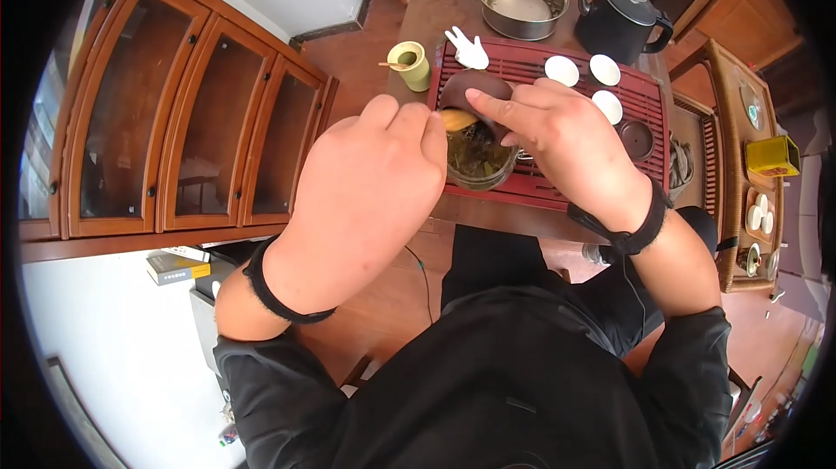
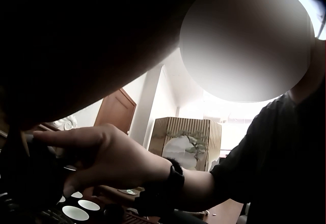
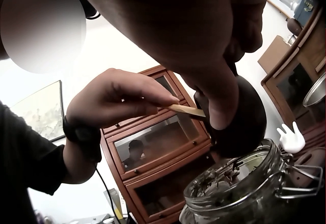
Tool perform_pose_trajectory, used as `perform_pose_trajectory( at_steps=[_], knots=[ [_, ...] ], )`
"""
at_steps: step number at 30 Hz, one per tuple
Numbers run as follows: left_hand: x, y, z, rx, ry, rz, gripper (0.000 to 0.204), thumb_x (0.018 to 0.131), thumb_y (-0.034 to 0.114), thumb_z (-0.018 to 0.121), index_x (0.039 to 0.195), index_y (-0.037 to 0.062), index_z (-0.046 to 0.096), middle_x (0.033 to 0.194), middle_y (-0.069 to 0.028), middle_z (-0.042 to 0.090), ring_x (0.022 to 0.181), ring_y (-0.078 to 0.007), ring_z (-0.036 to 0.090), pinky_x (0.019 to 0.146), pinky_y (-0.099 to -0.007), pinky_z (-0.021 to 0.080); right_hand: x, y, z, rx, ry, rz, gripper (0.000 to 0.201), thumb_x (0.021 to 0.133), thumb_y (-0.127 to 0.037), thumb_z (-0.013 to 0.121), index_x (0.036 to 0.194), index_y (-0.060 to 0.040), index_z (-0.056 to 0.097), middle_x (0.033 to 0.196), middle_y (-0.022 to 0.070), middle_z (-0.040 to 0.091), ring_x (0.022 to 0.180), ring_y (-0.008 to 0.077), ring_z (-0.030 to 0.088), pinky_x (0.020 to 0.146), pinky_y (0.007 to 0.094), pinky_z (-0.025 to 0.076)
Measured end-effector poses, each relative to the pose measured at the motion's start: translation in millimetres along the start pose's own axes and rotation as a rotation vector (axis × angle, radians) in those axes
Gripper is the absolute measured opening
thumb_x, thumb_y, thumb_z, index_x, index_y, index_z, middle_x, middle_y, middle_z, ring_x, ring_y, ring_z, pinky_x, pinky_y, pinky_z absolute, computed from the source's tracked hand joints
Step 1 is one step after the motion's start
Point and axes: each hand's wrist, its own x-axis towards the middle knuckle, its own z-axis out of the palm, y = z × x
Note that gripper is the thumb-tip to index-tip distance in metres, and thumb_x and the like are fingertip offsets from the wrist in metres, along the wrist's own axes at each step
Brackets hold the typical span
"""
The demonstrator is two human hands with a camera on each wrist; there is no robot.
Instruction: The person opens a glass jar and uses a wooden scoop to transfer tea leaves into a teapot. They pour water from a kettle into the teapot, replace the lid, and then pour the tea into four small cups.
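Note:
Between thumb and fingertips, my left hand (image 1: 370,186) pinches a slim light-wood tea pick (image 3: 184,110), whose far end reaches into the mouth of a round dark brown clay pot (image 3: 248,114). My right hand (image 1: 570,134) grips that pot, thumb inside its rim, and holds it tilted. Right below is a glass clip-top jar (image 3: 244,197) with its wire clasp hanging loose and dark dried tea leaves (image 3: 216,180) inside. In the head view, the jar stands at the front edge of a slatted red-brown tea tray (image 1: 544,195).
Small white cups (image 1: 562,71) and a dark round lid-like piece (image 1: 637,140) sit on the tray. A white hand figurine (image 1: 468,49) and a green cup (image 1: 418,75) stand at left. Behind are a metal basin (image 1: 522,20) and a black kettle (image 1: 620,25).

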Motion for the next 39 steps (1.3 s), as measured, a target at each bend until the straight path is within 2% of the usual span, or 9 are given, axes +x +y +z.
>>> perform_pose_trajectory(
  at_steps=[5,8,11,18,24,27,33,39],
  knots=[
    [4.4,6.4,17.0,0.007,0.09,-0.012,0.035,0.075,0.004,0.069,0.109,-0.0006,0.071,0.103,-0.0043,0.068,0.087,-0.0191,0.063,0.069,-0.0302,0.056,-0.6,-2.4,-3.0,-0.012,-0.008,0.013,0.05,0.078,-0.003,0.062,0.128,-0.0083,0.069,0.084,0.0054,0.062,0.082,0.0257,0.061,0.077,0.0358,0.054],
    [7.5,6.0,24.6,-0.012,0.086,0.004,0.033,0.075,0.004,0.069,0.107,-0.0003,0.071,0.102,-0.0037,0.069,0.086,-0.0186,0.062,0.068,-0.0295,0.056,-1.2,0.1,4.6,0.001,0.118,-0.046,0.062,0.071,0.005,0.073,0.131,-0.0092,0.068,0.074,0.0059,0.052,0.071,0.0238,0.053,0.065,0.0377,0.049],
    [9.8,3.0,23.3,-0.028,0.042,0.014,0.031,0.075,0.004,0.069,0.106,0.0,0.071,0.1,-0.0035,0.069,0.085,-0.0184,0.062,0.067,-0.0293,0.056,-1.1,-4.5,-5.6,-0.084,0.037,-0.026,0.052,0.077,-0.003,0.063,0.127,-0.0107,0.07,0.083,0.0033,0.06,0.081,0.0236,0.059,0.076,0.0346,0.054],
    [2.2,3.1,10.7,-0.007,-0.028,0.065,0.03,0.075,0.005,0.069,0.105,0.0002,0.071,0.097,-0.0035,0.068,0.086,-0.0184,0.062,0.066,-0.0291,0.055,-5.0,-4.9,-2.8,-0.162,0.028,-0.09,0.05,0.076,-0.006,0.064,0.126,-0.0122,0.071,0.082,0.002,0.059,0.08,0.0211,0.059,0.074,0.0326,0.054],
    [-12.3,5.4,-1.2,-0.01,-0.024,0.037,0.032,0.075,0.004,0.068,0.106,-0.0006,0.07,0.098,-0.0034,0.067,0.085,-0.018,0.062,0.066,-0.0291,0.055,-6.0,-2.7,-4.7,-0.199,0.034,-0.087,0.051,0.076,-0.006,0.064,0.126,-0.0128,0.071,0.081,0.0017,0.058,0.079,0.0204,0.058,0.073,0.033,0.054],
    [-11.3,3.7,-1.0,-0.019,0.103,-0.014,0.032,0.075,0.004,0.068,0.107,-0.0003,0.07,0.099,-0.0029,0.067,0.084,-0.0177,0.062,0.065,-0.0288,0.055,-8.0,1.0,-5.3,-0.171,0.035,-0.053,0.052,0.076,-0.005,0.063,0.127,-0.0122,0.071,0.081,0.002,0.058,0.078,0.0209,0.057,0.074,0.0333,0.054],
    [2.4,10.3,17.8,0.025,0.15,-0.008,0.033,0.075,0.005,0.068,0.108,-0.0001,0.07,0.103,-0.0031,0.069,0.084,-0.0182,0.062,0.064,-0.0283,0.055,-5.5,0.1,-5.4,-0.069,0.062,-0.047,0.054,0.076,-0.003,0.062,0.129,-0.0111,0.07,0.081,0.0038,0.057,0.078,0.0231,0.057,0.073,0.035,0.053],
    [3.2,3.3,14.6,-0.111,0.017,0.051,0.036,0.076,0.006,0.067,0.111,-0.0003,0.069,0.104,-0.0038,0.069,0.085,-0.0184,0.062,0.063,-0.0293,0.055,-5.2,2.4,-6.5,-0.087,0.057,-0.054,0.054,0.076,-0.003,0.062,0.129,-0.0112,0.069,0.08,0.0041,0.057,0.078,0.0236,0.057,0.073,0.0356,0.053]
  ],
)
